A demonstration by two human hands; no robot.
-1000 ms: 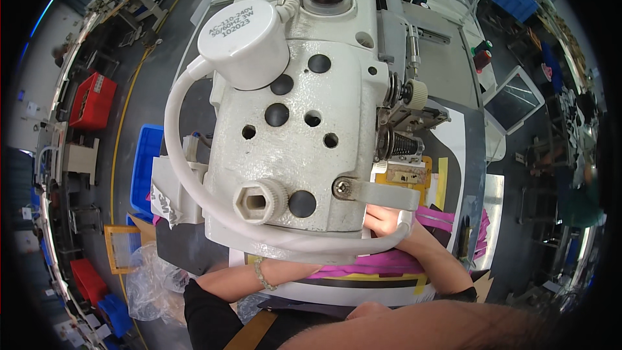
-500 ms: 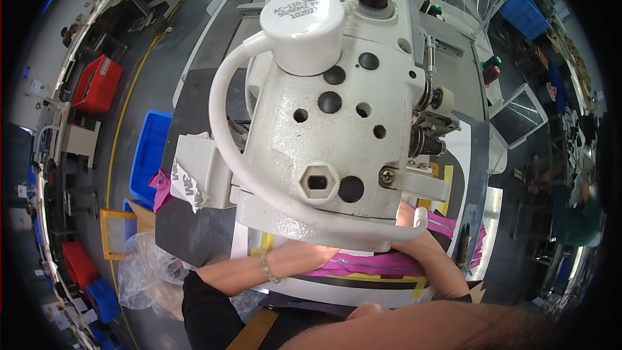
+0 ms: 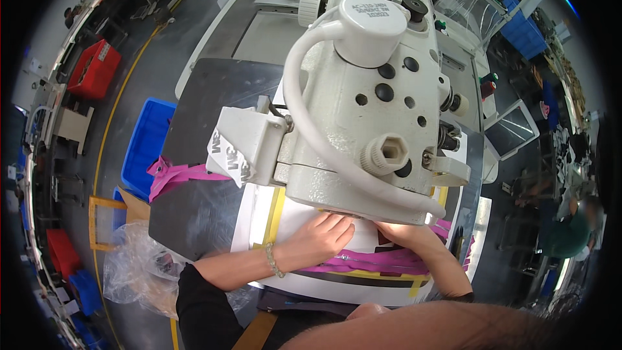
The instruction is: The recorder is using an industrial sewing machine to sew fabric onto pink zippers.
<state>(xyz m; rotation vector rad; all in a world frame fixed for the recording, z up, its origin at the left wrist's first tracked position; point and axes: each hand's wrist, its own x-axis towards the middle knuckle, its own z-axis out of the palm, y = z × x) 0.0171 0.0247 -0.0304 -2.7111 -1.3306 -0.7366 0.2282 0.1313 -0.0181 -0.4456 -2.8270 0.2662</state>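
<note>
Head view: the left hand (image 3: 324, 240) has just moved from the left end of the pink strip (image 3: 376, 260) onto the white sheet (image 3: 299, 212), up to the near edge of the sewing machine (image 3: 376, 129). Half a second ago its fingers were hard to pick out; now their backs show, close together and slightly bent, with nothing plainly gripped, though I can't tell what is beneath them. That leaves the strip's left part uncovered, so I'd judge the work has shifted from the strip to whatever lies by the machine's near end.

The strip lies across the near side of the bench (image 3: 194, 100), its right end passing behind the right forearm. More pink cloth (image 3: 178, 175) lies at the bench's left edge, near the blue bin (image 3: 146, 149), partly behind the machine's side box (image 3: 249, 139).

The right hand (image 3: 403, 234) is beside the machine's near right corner, its fingers partly tucked under the overhang; how far open they are, or what they hold, I can't tell. The needle area is hidden completely.
</note>
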